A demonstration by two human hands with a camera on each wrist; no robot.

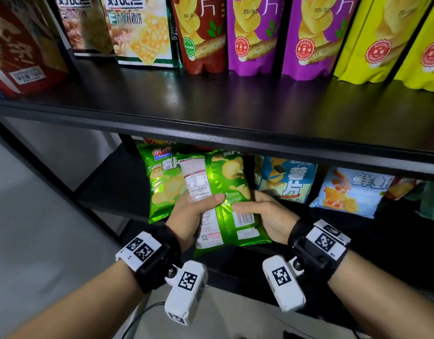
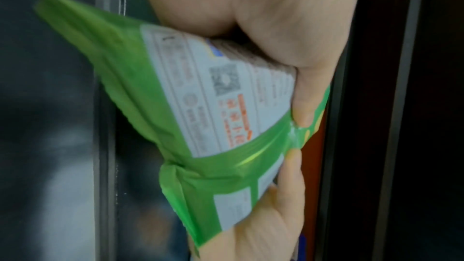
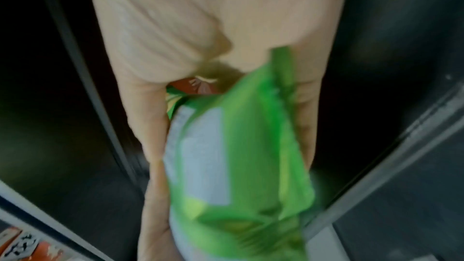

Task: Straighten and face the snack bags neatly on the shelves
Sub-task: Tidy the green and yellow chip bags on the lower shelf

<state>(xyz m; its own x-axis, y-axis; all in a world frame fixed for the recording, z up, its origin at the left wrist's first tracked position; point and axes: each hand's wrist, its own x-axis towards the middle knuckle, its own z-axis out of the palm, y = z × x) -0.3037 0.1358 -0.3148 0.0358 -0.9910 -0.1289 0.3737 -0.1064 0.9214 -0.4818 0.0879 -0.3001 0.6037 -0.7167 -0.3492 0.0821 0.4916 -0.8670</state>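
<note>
I hold a green chip bag (image 1: 218,192) at the front of the lower shelf, its back with the white label panel facing me. My left hand (image 1: 196,211) grips its left side, thumb across the label. My right hand (image 1: 262,211) grips its right side, thumb on the back, fingers behind. The left wrist view shows the green bag (image 2: 200,122) pinched in my left hand (image 2: 288,51). In the blurred right wrist view the green bag (image 3: 238,156) sits in my right hand (image 3: 200,37). Another green chip bag (image 1: 162,182) leans behind, front facing out.
A blue chip bag (image 1: 291,179) and a light-blue shrimp-chip bag (image 1: 350,192) lean on the lower shelf to the right. On the upper shelf (image 1: 211,106) stand red (image 1: 201,33), purple (image 1: 255,33) and yellow (image 1: 379,37) pouches and cracker packs (image 1: 142,28).
</note>
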